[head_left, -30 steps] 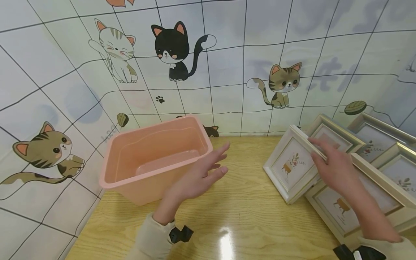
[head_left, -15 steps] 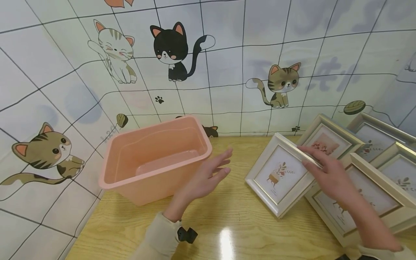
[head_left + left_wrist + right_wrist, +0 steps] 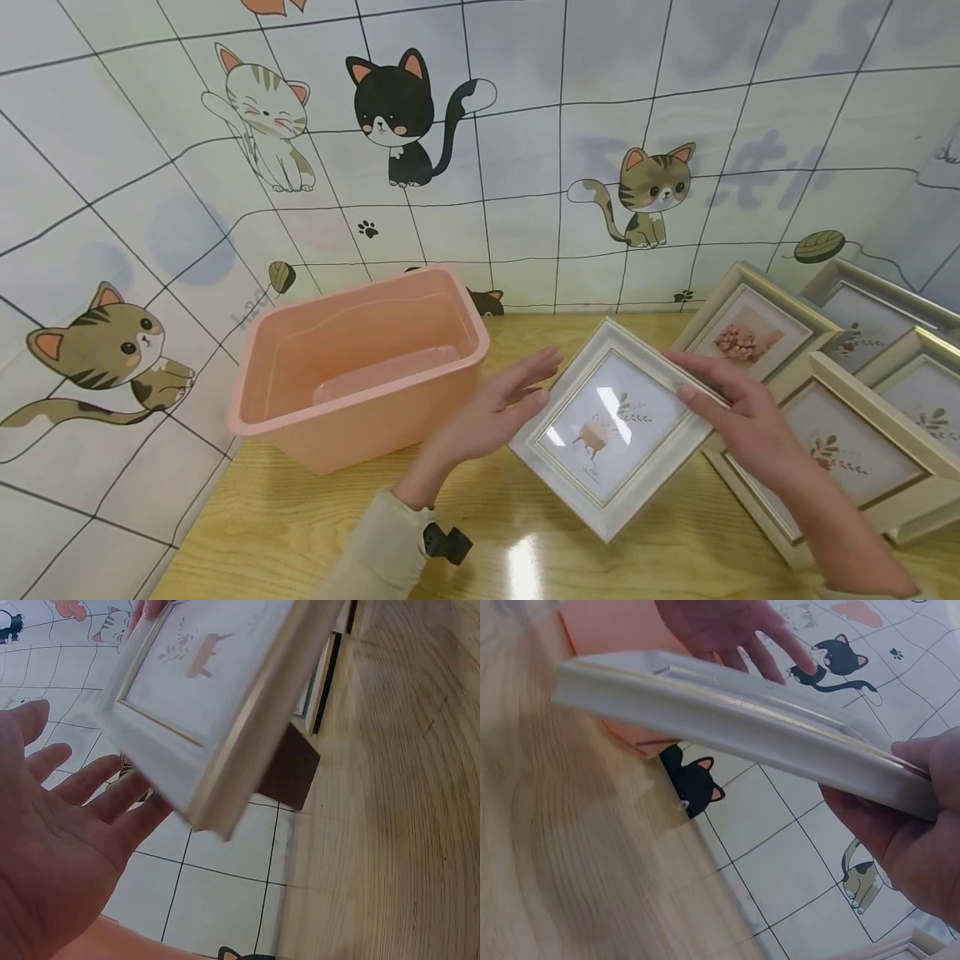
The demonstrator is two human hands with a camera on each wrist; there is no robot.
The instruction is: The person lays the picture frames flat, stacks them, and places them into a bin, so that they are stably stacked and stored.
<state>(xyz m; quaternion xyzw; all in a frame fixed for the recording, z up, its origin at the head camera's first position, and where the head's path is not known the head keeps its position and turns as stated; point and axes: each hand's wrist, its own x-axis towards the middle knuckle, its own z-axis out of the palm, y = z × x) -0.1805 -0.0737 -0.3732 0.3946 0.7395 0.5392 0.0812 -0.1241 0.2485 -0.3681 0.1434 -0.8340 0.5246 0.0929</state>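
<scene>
A white picture frame (image 3: pixel 615 425) with a thin gold inner line and a small plant print is tilted above the table. My right hand (image 3: pixel 738 412) grips its right edge, thumb on the front and fingers behind, as the right wrist view shows at the frame's end (image 3: pixel 765 735). Close to the opposite edge is my left hand (image 3: pixel 487 412), fingers spread and fairly straight. In the left wrist view the left hand (image 3: pixel 67 817) has its fingertips right at the frame's border (image 3: pixel 157 765), palm facing it. A brown stand flap (image 3: pixel 291 769) sticks out behind the frame.
A pink plastic bin (image 3: pixel 360 417) stands at the left on the wooden table (image 3: pixel 480 533). Several more picture frames lean together at the right, including one with a pink flower print (image 3: pixel 750 333) and a cream one (image 3: pixel 862 433). A cat-patterned wall covering (image 3: pixel 517 233) rises behind.
My right hand has drawn the white picture frame left and nearer, away from the other frames, turning its face upward. The left hand has shifted right to the picture frame's edge.
</scene>
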